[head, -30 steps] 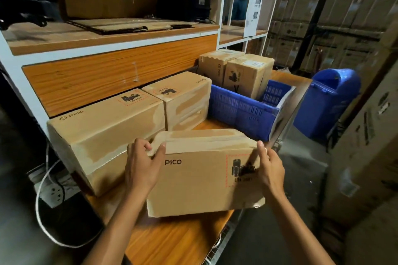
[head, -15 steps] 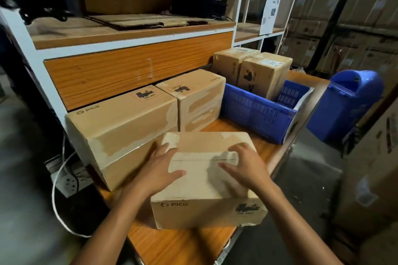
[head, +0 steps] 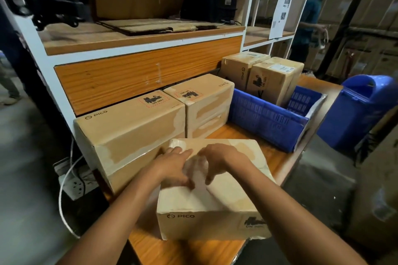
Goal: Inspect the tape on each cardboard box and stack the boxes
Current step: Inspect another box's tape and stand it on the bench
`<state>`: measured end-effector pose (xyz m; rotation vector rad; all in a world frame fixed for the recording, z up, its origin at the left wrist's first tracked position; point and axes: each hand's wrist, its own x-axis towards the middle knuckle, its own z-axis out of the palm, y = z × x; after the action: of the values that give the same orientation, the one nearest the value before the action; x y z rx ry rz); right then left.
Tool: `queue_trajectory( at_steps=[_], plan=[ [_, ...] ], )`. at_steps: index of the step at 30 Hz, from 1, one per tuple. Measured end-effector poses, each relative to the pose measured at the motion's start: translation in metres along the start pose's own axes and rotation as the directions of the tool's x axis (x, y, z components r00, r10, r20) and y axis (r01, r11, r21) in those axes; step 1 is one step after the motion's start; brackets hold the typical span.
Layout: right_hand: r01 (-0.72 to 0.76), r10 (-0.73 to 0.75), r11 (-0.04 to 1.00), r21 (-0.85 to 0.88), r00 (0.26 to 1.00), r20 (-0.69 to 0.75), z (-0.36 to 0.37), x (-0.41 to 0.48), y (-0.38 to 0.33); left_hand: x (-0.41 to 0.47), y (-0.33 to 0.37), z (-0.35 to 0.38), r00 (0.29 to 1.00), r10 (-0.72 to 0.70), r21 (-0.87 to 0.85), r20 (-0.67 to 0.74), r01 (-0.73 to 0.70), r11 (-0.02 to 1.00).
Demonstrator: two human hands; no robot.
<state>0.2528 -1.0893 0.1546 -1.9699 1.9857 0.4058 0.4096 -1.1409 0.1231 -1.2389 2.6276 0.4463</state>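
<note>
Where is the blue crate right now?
In the head view, the blue crate sits on the right side of the wooden table, just right of the smaller box against the shelf; the blue bin stands further right.

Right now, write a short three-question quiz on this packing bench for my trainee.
1. True or false: the left hand and the right hand both touch the top of the nearest brown cardboard PICO box.
2. How many cardboard boxes stand in the blue slotted plastic crate? A one, B two, C four.
3. What stands beyond the wooden table's right edge?
Key: 1 true; 2 B; 3 a blue plastic lidded bin.
</note>
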Motion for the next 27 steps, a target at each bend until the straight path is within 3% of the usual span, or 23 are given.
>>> queue_trajectory(
  at_steps=[3,5,8,11,13,19,22,24,27],
  plan=[
    [0.02,-0.014,0.999,-0.049,0.993,0.118,0.0,0.008,0.004,0.01,0.004,-0.009,0.997,-0.033,0.139,0.076,0.022,0.99],
    [0.038,-0.035,0.999,-0.026,0.993,0.108,0.002,0.007,0.006,0.018,0.012,-0.017,0.993,-0.062,0.199,0.101,0.041,0.979],
    [0.061,-0.065,0.997,0.05,0.995,0.079,0.001,-0.001,0.018,0.032,0.034,-0.023,0.993,-0.035,0.162,0.11,0.016,0.987],
    [-0.001,-0.005,0.998,0.062,0.995,0.097,-0.005,-0.015,0.043,0.042,0.059,-0.017,0.994,0.054,0.041,0.097,-0.058,0.997],
    [-0.064,0.062,0.998,0.028,0.994,0.092,-0.001,-0.02,0.059,0.047,0.073,-0.009,0.992,0.084,0.059,0.097,-0.09,0.994],
    [-0.156,0.161,0.969,0.192,0.987,-0.009,0.014,-0.023,0.072,0.052,0.085,-0.015,0.987,0.085,0.092,0.133,-0.097,0.991],
    [-0.179,0.213,0.941,0.286,0.973,-0.093,0.034,-0.033,0.076,0.047,0.07,0.005,0.985,0.155,0.016,0.077,-0.157,0.987],
    [-0.177,0.225,0.952,0.251,0.958,-0.18,0.062,-0.044,0.077,0.039,0.058,0.03,0.982,0.19,0.021,-0.013,-0.189,0.982],
    [-0.179,0.256,0.948,0.262,0.92,-0.297,0.096,-0.055,0.081,0.03,0.051,0.051,0.974,0.152,0.016,-0.171,-0.152,0.988]
  ],
)
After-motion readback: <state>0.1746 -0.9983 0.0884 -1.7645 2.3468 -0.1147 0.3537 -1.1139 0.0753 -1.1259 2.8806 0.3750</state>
